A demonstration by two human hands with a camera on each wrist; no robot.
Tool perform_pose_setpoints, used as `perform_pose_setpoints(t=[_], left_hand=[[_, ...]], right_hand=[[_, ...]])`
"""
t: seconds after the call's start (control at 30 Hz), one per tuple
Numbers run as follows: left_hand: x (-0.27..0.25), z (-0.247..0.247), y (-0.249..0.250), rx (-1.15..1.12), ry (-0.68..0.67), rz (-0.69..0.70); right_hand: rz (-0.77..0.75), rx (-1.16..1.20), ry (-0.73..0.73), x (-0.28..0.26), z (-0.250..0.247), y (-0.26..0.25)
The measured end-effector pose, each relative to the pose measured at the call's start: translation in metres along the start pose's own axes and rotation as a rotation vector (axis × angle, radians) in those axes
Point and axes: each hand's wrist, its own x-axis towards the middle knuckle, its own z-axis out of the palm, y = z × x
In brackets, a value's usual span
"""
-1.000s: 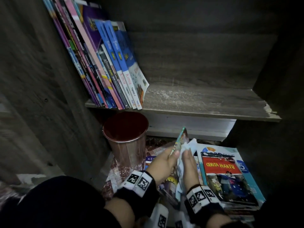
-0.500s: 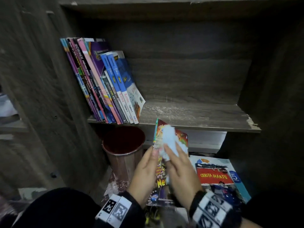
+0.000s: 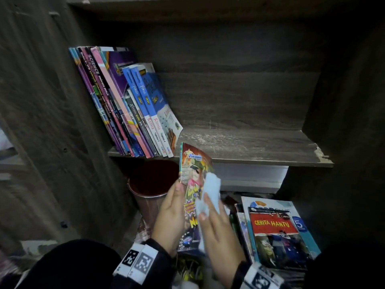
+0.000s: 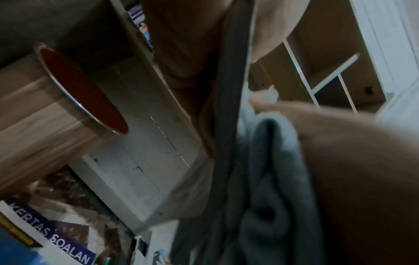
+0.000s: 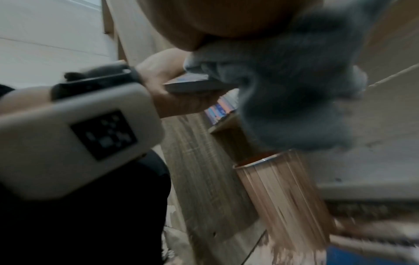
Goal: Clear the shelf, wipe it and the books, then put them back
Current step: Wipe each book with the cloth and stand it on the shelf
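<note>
The comic book [image 3: 194,184] is in your left hand [image 3: 170,217], upright in the air just below the front edge of the shelf [image 3: 250,142], its long axis running up and away from you, its cover turned toward your right hand [image 3: 218,228]. Your left fingers curl round its left edge, thumb on the cover. Your right hand presses the pale cloth [image 3: 210,190] flat against the cover with nearly straight fingers; the right wrist view shows the cloth bunched under the palm, so call it a loose grip on the cloth.

What matters for the next move: the shelf board lies above and beyond the book's top edge, and the free space is to the right of the row of books [image 3: 129,105] that leans against the left wall. Your left hand is the nearer one to that gap, so I judge it should carry the book up and forward, spine toward you.

Below the shelf, at its left end, stands a copper-coloured bin [image 3: 150,184]. To the right, on the floor, lies a stack of books [image 3: 277,232], probably still waiting to be wiped. The cabinet is dim and dark-grained.
</note>
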Motion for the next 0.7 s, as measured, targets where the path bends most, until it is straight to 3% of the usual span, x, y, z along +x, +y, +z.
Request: perform_pose_setpoints(t=[0.07, 0.13, 0.27, 0.33, 0.4, 0.5, 0.57, 0.7], left_hand=[[-0.003, 0.003, -0.002, 0.014, -0.043, -0.016], [-0.008, 0.009, 0.000, 0.079, -0.087, -0.013], [-0.013, 0.017, -0.007, 0.149, -0.148, 0.110], [-0.014, 0.016, -0.002, 0.119, -0.176, 0.171], [-0.016, 0.015, 0.002, 0.100, -0.201, 0.225], [-0.017, 0.009, 0.001, 0.131, -0.177, 0.262], [-0.015, 0.005, -0.005, 0.197, -0.185, 0.283], [-0.006, -0.004, -0.012, 0.360, -0.221, 0.231]], right_hand=[[-0.137, -0.136, -0.031, -0.004, 0.002, -0.006], [-0.199, -0.158, 0.038, 0.009, -0.006, -0.006], [-0.023, 0.301, 0.269, 0.047, -0.026, 0.011], [0.134, 0.496, 0.202, 0.053, -0.031, 0.014], [0.232, 0.616, 0.029, 0.051, -0.030, 0.014], [0.209, 0.601, -0.110, 0.041, -0.028, 0.011], [0.163, 0.683, -0.120, 0.038, -0.032, 0.002], [0.112, 0.823, -0.003, 0.041, -0.053, -0.018]])
